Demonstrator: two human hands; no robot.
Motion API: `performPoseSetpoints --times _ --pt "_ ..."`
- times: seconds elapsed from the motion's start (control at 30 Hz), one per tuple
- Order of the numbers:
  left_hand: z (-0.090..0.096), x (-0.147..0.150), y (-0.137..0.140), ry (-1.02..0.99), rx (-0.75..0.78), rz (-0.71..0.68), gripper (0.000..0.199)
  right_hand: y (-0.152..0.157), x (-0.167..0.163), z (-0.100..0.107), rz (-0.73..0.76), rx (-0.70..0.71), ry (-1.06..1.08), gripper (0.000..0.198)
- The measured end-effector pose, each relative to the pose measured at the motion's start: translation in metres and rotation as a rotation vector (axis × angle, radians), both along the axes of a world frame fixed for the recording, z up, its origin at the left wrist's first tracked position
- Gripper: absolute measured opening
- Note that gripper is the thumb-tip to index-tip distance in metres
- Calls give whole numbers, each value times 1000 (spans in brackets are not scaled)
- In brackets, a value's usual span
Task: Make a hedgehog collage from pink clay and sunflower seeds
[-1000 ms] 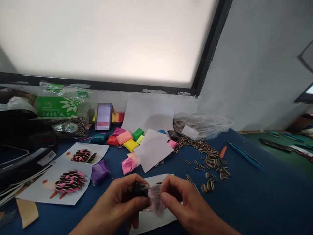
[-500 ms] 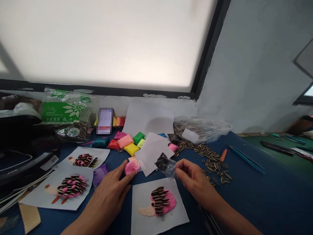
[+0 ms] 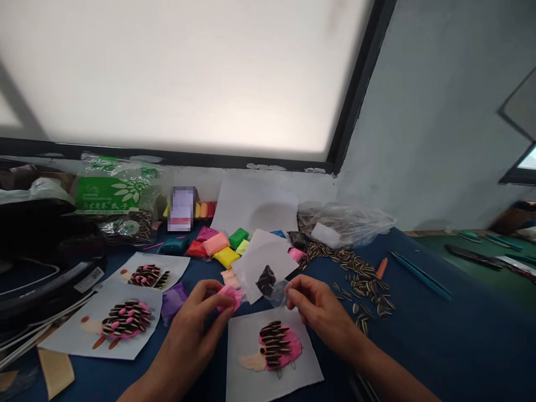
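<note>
The left hand (image 3: 193, 321) is newly pinching a pink packet (image 3: 237, 296). The right hand (image 3: 316, 304) is still pinching clear film (image 3: 278, 295), leaving neither free.

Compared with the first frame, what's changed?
Left hand: released the black clay packet and moved left; a pink clay packet is now in its grip. Right hand: pinches the clear wrapper; the black packet has moved forward, over the white paper. The nearest hedgehog is uncovered. Seed pile and purple packet stayed put.
</note>
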State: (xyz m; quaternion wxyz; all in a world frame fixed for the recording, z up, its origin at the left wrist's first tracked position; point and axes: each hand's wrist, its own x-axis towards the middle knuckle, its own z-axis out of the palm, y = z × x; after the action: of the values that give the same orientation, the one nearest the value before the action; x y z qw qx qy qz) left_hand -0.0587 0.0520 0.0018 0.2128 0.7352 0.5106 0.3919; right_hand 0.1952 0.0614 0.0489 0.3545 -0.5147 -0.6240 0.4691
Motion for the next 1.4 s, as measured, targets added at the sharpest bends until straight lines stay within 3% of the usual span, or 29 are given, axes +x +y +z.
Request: performPoseSetpoints --times 0.13,0.3,0.47,0.63,0.87,1.1,1.4 --pt "6 3 0 -192 -70 -11 16 4 -11 -1 36 15 3 15" --pt "1 8 1 -382 -232 -33 22 17 -27 -5 97 -9 -2 12" --pt "2 17 1 -416 -386 -94 37 24 -42 -14 134 -25 -21 16" --pt "3 19 0 -349 -417 -137 30 23 -43 -16 116 -12 -87 22" --pt "-2 7 1 -207 -343 -121 26 25 -42 -17 133 17 -187 27" --pt "-19 -5 10 -42 -122 -28 35 23 -34 -19 129 102 -317 23" --pt "-17 -4 6 319 135 -109 35 24 -21 -12 124 228 -556 24"
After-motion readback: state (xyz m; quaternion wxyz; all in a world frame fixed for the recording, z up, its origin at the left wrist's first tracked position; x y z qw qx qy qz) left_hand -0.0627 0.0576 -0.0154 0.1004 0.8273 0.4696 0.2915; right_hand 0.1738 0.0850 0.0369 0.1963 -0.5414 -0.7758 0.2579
